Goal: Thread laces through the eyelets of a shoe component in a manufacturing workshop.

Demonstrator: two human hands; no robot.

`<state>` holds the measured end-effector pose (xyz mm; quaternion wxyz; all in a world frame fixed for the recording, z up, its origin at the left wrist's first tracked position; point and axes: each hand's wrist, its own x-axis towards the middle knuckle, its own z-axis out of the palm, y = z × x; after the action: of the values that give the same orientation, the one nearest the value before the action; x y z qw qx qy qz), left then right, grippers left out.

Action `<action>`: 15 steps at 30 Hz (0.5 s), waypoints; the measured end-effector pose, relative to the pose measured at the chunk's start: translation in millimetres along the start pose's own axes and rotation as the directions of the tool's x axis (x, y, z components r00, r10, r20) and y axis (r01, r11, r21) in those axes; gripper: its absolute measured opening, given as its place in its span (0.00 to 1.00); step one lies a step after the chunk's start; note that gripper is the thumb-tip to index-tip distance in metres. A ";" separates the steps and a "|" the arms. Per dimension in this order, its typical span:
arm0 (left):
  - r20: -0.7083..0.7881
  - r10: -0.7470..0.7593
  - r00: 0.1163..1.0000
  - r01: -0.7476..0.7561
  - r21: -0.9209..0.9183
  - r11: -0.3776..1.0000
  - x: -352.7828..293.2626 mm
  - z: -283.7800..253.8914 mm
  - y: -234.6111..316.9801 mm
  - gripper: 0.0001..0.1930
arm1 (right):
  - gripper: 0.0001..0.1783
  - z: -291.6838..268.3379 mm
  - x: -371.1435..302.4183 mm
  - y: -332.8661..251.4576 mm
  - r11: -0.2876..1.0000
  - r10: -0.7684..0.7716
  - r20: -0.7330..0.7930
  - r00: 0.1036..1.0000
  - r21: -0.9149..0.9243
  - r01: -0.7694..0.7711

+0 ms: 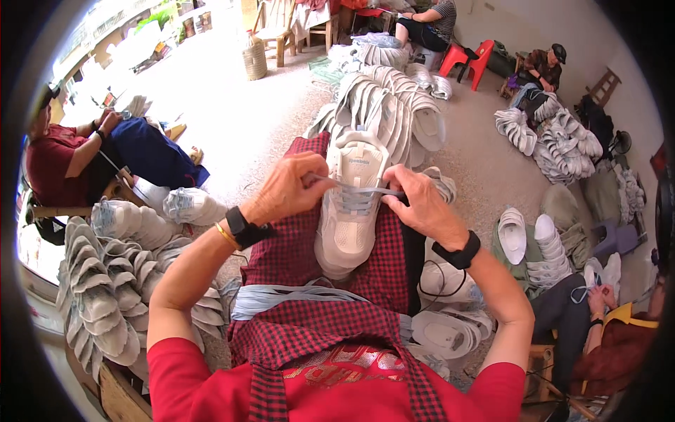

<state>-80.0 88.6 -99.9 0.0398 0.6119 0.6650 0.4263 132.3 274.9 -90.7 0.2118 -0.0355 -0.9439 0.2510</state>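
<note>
A white shoe upper [354, 235] lies across my lap on the red-and-black checked apron [281, 257], its tongue pointing away from me. Grey-blue shoelace [362, 190] runs through the lower eyelets and stretches level across the tongue. At the left side of the shoe, my left hand [295, 186] pinches one end of the lace between thumb and fingers. My right hand [422, 200] pinches the other end at the right side. Close to my waist lies a bundle of loose pale-blue laces [281, 301].
Stacked uppers [105, 295] rise at my left, and a long pile of uppers [380, 105] spreads ahead. More white uppers [450, 330] lie beside my right leg. Co-workers sit at left, right and far back. A red plastic chair [470, 62] stands at the back.
</note>
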 end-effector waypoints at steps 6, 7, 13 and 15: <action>0.024 0.175 0.984 -0.176 0.051 0.983 -5.7 -10.6 -22.7 0.07 | 0.07 5.0 -10.1 4.2 0.954 -0.195 -0.068 0.979 -0.244 0.173; 0.017 0.171 0.985 -0.172 0.046 0.984 -9.7 -11.8 -24.8 0.07 | 0.07 4.0 -10.9 4.0 0.939 -0.216 -0.050 0.975 -0.283 0.194; 0.154 0.316 0.936 -0.352 0.442 0.825 -17.4 -30.4 -45.0 0.06 | 0.06 -6.3 -9.6 22.3 0.882 -0.257 -0.008 0.966 -0.411 0.231; 0.210 0.244 0.947 -0.320 0.530 0.786 -23.6 -45.9 -56.8 0.04 | 0.06 -19.1 -10.3 24.9 0.876 -0.256 -0.015 0.967 -0.426 0.226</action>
<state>-144.8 51.2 -116.8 -0.1611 0.7157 0.6569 0.1742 148.7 303.6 -91.8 0.2619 0.0285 -0.9646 0.0116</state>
